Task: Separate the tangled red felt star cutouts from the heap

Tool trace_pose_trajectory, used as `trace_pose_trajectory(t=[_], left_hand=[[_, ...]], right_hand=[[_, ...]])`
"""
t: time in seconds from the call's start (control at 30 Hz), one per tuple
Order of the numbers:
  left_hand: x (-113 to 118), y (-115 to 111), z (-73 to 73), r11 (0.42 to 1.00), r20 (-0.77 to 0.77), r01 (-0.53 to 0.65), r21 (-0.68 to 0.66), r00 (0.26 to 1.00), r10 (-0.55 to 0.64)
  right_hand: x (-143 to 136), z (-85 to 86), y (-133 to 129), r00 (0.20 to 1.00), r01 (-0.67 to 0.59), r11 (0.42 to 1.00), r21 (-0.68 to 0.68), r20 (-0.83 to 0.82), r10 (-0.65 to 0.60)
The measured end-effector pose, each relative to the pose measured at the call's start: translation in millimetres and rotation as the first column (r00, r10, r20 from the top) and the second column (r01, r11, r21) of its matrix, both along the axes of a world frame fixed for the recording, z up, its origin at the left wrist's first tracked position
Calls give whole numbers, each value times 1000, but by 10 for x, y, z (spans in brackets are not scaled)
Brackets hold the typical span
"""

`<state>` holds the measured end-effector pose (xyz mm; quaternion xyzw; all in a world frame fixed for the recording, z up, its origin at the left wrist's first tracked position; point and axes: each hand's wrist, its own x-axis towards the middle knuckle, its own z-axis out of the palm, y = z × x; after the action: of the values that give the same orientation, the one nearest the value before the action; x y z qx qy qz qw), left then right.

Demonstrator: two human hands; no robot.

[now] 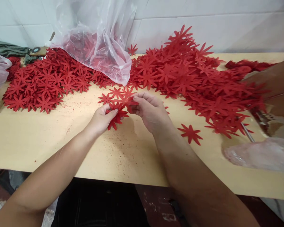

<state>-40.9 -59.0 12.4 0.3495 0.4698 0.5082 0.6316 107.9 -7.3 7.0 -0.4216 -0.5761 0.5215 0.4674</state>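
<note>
Near the middle of the table, my left hand point(103, 117) pinches a small stack of red flower-shaped pieces point(115, 117), thumb on top. Just to its right, my right hand point(148, 108) has thumb and fingers closed on a red flower piece point(127, 98), which overlaps the others at the stack's upper edge. A few loose red flowers point(106, 98) lie on the table right behind my hands. One single red flower point(191, 133) rests by my right forearm.
A big red flower heap point(165, 72) spreads behind and to the right, another heap point(42, 80) to the left. A clear plastic bag point(104, 53) stands between them on the table point(38, 135). At right are a plastic-wrapped bundle point(260, 154) and a metal rod point(247, 132).
</note>
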Motion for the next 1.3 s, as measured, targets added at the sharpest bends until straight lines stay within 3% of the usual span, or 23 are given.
trace_pose_trajectory(t=[0.1,0.33,0.6,0.67,0.77,0.87,0.93,1.07,1.3], left_hand=[[19,0,-29,1000,-60,1,27,998,1],[34,-5,-32,999,-70,5,37,998,-3],[26,11,-33,999,-71,-37,18,997,38],[18,10,-42,999,-83,-41,33,996,43],[8,4,-37,999,-84,-38,30,996,41],[10,4,-20,998,-63,-53,16,997,54],[20,5,-7,998,-50,-63,5,997,63],[42,3,21,997,2,-80,21,997,80],[12,9,-9,998,-7,-50,26,999,50]], right_hand=[[-51,41,-64,998,-48,999,-17,-44,48],[-87,58,-110,995,0,995,98,103,-11],[99,26,20,939,208,953,219,229,-258],[160,-33,88,889,293,912,286,269,-370],[260,-112,190,733,414,782,465,339,-590],[295,-83,182,582,376,668,642,398,-710],[235,-8,91,619,265,674,689,414,-667],[-21,111,-163,814,-7,767,642,449,-368],[-121,68,-211,868,-155,826,542,474,-148]])
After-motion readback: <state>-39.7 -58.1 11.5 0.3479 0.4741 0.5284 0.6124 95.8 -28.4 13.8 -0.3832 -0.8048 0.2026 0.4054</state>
